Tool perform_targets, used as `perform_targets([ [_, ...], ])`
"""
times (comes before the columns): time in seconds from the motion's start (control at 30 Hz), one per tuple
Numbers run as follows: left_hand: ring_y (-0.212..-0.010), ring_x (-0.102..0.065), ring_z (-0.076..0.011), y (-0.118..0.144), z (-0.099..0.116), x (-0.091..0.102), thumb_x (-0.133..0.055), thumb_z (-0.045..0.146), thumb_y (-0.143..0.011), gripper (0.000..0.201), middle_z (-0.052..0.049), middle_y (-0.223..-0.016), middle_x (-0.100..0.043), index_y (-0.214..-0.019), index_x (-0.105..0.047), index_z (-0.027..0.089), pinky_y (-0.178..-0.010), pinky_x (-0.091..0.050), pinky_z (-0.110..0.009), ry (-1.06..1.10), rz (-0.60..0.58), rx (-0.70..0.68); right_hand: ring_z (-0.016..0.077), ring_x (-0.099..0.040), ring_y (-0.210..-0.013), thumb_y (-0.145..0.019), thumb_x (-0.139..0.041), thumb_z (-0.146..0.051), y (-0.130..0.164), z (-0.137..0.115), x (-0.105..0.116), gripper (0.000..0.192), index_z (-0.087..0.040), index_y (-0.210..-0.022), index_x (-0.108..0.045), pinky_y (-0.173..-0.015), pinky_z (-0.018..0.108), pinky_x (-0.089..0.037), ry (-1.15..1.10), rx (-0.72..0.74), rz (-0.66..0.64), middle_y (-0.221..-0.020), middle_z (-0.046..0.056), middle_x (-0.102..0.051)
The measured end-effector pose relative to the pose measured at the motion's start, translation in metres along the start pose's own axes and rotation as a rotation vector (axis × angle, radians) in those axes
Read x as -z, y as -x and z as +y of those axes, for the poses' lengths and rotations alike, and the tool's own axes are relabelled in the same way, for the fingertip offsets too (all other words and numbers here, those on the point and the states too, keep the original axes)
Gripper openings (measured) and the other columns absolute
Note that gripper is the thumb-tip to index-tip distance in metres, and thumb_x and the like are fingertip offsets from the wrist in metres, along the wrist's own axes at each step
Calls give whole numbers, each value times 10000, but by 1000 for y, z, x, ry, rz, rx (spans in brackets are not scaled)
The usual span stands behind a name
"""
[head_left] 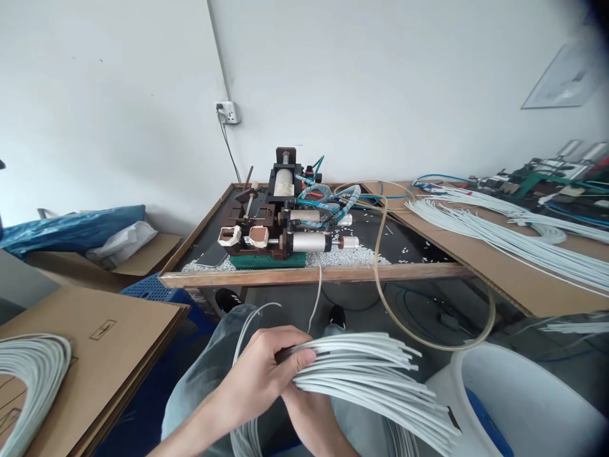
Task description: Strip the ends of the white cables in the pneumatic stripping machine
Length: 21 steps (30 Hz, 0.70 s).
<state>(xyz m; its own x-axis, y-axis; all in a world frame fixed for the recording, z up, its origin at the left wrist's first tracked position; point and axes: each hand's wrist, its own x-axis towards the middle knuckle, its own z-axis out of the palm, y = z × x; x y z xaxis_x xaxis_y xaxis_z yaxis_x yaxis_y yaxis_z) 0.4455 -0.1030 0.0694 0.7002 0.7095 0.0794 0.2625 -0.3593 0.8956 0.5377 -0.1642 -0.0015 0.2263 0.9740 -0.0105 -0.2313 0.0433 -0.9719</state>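
Observation:
A bundle of thin white wires (366, 371) lies across my lap, its loose ends fanned out to the right. My left hand (269, 365) is closed round the bundle, with the thumb pressed on top of the wires. Just below it, my right hand (309, 409) holds the same bundle from underneath; its fingers are mostly hidden by the wires and my other hand. On the left the wires loop down past my knee, and one stray end curves up in front of my wrist.
A stripping-type machine with air cylinders (309, 241) stands on a wood-edged bench (342, 274), among white scraps. More white wires (504, 235) lie on cardboard at right. A white bin (464, 387) is by my right knee. Cardboard sheets (118, 324) bear coiled wires (45, 362) at left.

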Motion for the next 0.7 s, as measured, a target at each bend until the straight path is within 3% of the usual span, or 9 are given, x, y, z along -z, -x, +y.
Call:
perform_targets([
  [0.17,-596,-485,-174,3,-10,-10,-478,400,-968,350,-21,-653,-590,-714,-635,218,-558,-366,-264,-51,179,31,261,-514,-1301,-797,-693,-428,1,8,-2,242,-242,-943,-744,-1215,414,-254,86,0,132,-1132,41,-732],
  [0.23,-629,-528,-180,4,-12,-12,-495,397,-962,327,-27,-688,-629,-751,-669,217,-587,-396,-260,-33,213,28,262,-510,-1309,-767,-724,-452,1,11,-2,230,-261,-889,-761,-1228,407,-220,110,40,197,-1111,25,-749],
  [0.3,-688,-587,-197,4,-15,-10,-505,416,-957,316,-42,-756,-677,-822,-712,220,-611,-436,-258,27,279,45,271,-534,-1288,-737,-755,-473,2,12,-2,241,-274,-872,-771,-1221,409,-237,118,55,254,-1078,19,-767],
  [0.37,-752,-631,-214,2,-18,-5,-519,448,-947,331,-60,-821,-710,-865,-738,214,-633,-476,-259,131,366,76,304,-620,-1181,-733,-746,-514,2,11,-1,285,-265,-868,-783,-1170,449,-333,116,32,245,-1019,41,-782],
  [0.5,-687,-633,-184,-5,-28,12,-572,475,-915,364,-71,-780,-703,-798,-740,175,-639,-498,-259,366,536,62,303,-759,-784,-748,-730,-542,-1,12,1,347,-209,-834,-775,-829,455,-597,-152,-101,160,-808,85,-803],
  [0.6,-484,-483,-93,-14,-36,25,-624,466,-884,328,12,-583,-557,-812,-727,164,-488,-382,-204,547,692,56,301,-772,-731,-701,-788,-531,-6,13,3,346,-196,-786,-766,-747,451,-628,-336,-154,158,-752,90,-806],
  [0.7,-437,-377,-57,-24,-42,34,-669,452,-851,309,63,-525,-419,-843,-732,150,-445,-286,-188,623,800,29,299,-778,-749,-671,-810,-539,-10,11,9,350,-205,-767,-770,-747,449,-633,-372,-156,120,-749,84,-808],
])
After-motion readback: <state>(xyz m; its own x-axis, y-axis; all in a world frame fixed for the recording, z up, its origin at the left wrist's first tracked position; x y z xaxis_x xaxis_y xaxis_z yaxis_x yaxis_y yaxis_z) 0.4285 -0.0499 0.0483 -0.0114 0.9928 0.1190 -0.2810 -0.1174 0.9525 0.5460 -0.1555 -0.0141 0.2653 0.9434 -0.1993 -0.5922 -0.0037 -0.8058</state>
